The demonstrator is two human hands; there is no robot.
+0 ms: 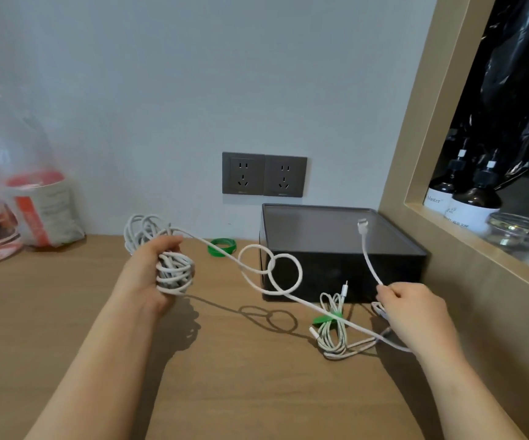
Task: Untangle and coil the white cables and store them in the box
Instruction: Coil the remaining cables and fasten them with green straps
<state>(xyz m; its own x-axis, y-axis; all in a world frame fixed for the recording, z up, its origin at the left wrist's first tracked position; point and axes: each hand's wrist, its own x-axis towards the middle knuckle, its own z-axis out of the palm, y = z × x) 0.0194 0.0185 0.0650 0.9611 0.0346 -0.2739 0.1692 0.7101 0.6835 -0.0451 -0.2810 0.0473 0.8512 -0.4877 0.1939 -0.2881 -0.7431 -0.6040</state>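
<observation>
A tangled bundle of white cable is gripped in the left hand, its fingers curled round it and the forearm raised over the bench. A looped strand is stretched from it to the right hand, where the cable is pinched by closed fingers just in front of the black box, with the plug standing up over the box. A tied cable is laid on the bench before the box.

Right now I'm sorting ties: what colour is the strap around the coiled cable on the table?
Green strap, clearest in the head view.
</observation>
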